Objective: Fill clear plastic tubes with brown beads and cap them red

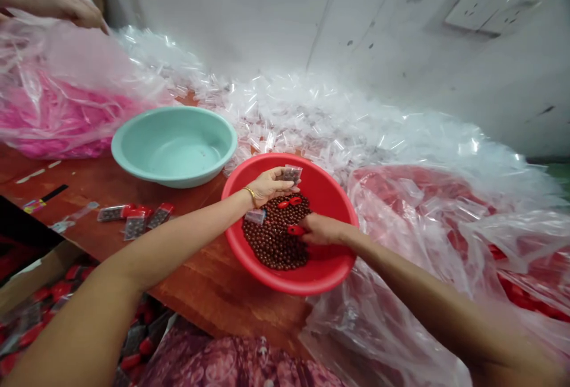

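Clear, bead-filled plastic container [292, 173]

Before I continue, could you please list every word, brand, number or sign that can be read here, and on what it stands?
There is no text that I can read in this view.
Sticker on the table: coloured marks, too small and blurred to read.
Tube in the left hand: no readable label.
Socket: dark slots, no readable text.
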Demonstrator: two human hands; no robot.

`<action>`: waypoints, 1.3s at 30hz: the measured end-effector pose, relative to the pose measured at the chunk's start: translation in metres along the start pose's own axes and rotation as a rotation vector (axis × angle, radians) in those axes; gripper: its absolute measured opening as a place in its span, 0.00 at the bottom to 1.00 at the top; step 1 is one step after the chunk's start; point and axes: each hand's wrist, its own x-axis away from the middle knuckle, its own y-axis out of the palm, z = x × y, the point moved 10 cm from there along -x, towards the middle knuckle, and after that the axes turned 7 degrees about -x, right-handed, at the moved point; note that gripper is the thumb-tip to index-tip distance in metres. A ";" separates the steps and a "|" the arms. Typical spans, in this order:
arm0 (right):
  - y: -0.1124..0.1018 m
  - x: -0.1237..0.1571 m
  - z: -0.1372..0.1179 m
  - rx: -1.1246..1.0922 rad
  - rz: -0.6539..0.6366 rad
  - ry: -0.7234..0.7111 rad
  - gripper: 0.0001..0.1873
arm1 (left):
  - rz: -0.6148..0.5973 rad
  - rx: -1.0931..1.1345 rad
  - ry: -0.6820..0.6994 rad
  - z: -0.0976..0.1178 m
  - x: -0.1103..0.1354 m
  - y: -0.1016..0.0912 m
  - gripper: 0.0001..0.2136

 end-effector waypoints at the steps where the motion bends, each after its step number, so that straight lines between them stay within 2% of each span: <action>1: -0.009 -0.001 0.001 -0.035 -0.005 0.007 0.12 | 0.013 -0.008 -0.005 -0.001 -0.001 -0.002 0.15; 3: -0.035 -0.004 0.002 -0.131 0.039 0.024 0.15 | 0.014 -0.038 -0.011 -0.004 -0.002 -0.002 0.15; 6: -0.087 -0.002 0.003 -0.296 0.337 0.069 0.18 | -0.044 -0.102 0.040 -0.003 -0.003 0.007 0.15; 7: -0.099 0.000 0.001 -0.326 0.410 0.073 0.18 | -0.074 -0.125 0.063 -0.002 -0.002 0.011 0.15; 9: -0.108 -0.001 -0.008 -0.323 0.462 0.063 0.17 | -0.129 -0.167 0.095 0.000 -0.002 0.018 0.15; 15: -0.091 -0.014 -0.033 -0.287 0.306 -0.064 0.15 | -0.148 -0.239 0.134 -0.001 -0.003 0.018 0.15; 21: -0.091 -0.012 -0.023 -0.370 0.355 -0.028 0.16 | -0.229 -0.214 0.132 -0.002 -0.001 0.025 0.15; 26: -0.089 -0.005 -0.029 -0.401 0.350 -0.041 0.15 | -0.268 -0.148 0.141 0.000 0.001 0.030 0.14; 31: -0.088 0.005 -0.022 -0.476 0.375 0.072 0.19 | -0.287 -0.096 0.104 0.000 0.005 0.032 0.14; 35: -0.078 0.010 -0.005 -0.754 0.343 0.219 0.29 | -0.283 -0.050 0.114 0.005 0.008 0.031 0.14; 37: -0.070 0.011 -0.003 -0.871 0.304 0.257 0.29 | -0.293 -0.058 0.135 0.007 0.009 0.032 0.13; 39: -0.067 0.011 -0.004 -0.879 0.304 0.254 0.27 | -0.321 -0.083 0.151 0.007 0.010 0.035 0.13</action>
